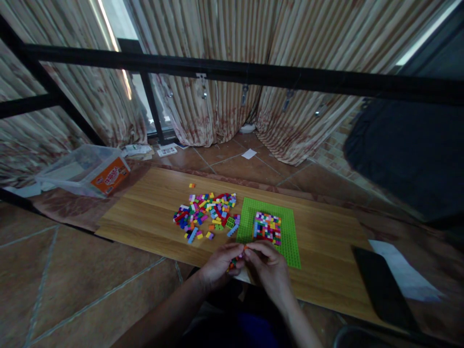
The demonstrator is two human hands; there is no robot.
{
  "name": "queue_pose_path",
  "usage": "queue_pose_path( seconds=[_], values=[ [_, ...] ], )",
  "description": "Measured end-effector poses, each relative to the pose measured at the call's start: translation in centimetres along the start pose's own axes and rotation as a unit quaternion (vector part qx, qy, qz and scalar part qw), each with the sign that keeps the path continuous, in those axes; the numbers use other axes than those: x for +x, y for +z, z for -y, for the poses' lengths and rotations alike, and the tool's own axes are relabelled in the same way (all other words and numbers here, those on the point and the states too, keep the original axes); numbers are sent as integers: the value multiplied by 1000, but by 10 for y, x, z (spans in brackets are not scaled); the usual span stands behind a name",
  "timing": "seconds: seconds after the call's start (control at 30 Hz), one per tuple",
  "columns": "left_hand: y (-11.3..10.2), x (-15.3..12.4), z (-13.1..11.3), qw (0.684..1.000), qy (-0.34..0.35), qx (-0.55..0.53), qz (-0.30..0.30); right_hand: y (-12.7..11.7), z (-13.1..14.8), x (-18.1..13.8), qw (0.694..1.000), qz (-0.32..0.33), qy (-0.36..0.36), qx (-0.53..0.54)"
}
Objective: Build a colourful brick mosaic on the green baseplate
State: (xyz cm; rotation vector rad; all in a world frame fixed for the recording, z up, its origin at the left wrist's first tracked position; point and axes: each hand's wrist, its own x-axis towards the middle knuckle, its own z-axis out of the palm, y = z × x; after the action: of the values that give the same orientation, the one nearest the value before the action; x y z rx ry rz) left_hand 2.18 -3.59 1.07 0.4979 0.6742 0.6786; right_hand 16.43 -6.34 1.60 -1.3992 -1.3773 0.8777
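Note:
Both hands meet at the front edge of the wooden board, just before the green baseplate. My left hand (pixel 222 263) is closed around several small toy bricks (pixel 232 264), orange, green and red among them. Between the fingertips of my right hand (pixel 270 263) is a small orange brick (pixel 245 247), pinched close to the left thumb. The green studded baseplate (pixel 292 241) carries a packed multicoloured block of bricks (pixel 267 227). Left of it lies a loose pile of mixed bricks (pixel 206 212). My fingers partly hide the held bricks.
The wooden board (pixel 141 212) rests low above a tiled floor. A clear plastic box (pixel 79 169) with an orange label stands at the left. A dark flat object (pixel 382 285) and white paper (pixel 406 270) lie at the right end. Behind are a black metal frame (pixel 232 65) and striped curtains (pixel 203 106).

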Motion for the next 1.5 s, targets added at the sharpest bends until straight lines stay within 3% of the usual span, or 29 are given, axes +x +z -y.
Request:
queue_pose_path(
  seconds=[0.23, 0.5, 0.77, 1.03, 1.2, 1.5],
  values=[
    [3, 0, 1, 1000, 15, 17, -2, -6, 10, 0, 993, 1, -54, -104],
    [6, -1, -1, 999, 11, 39, -8, -11, 21, 0, 990, 54, -58, -119],
    [6, 0, 0, 999, 2, 31, -29, -25, 5, 35, 994, -79, 8, -76],
    [5, -1, 0, 999, -1, 26, -31, -25, -2, 73, 989, -57, 24, -135],
    [5, -1, 0, 999, -17, 19, -33, -25, -7, 79, 976, -58, -16, -211],
    [1, 1, 1, 999, -23, 15, -24, -22, -20, 81, 963, -89, -52, -249]
  ],
)
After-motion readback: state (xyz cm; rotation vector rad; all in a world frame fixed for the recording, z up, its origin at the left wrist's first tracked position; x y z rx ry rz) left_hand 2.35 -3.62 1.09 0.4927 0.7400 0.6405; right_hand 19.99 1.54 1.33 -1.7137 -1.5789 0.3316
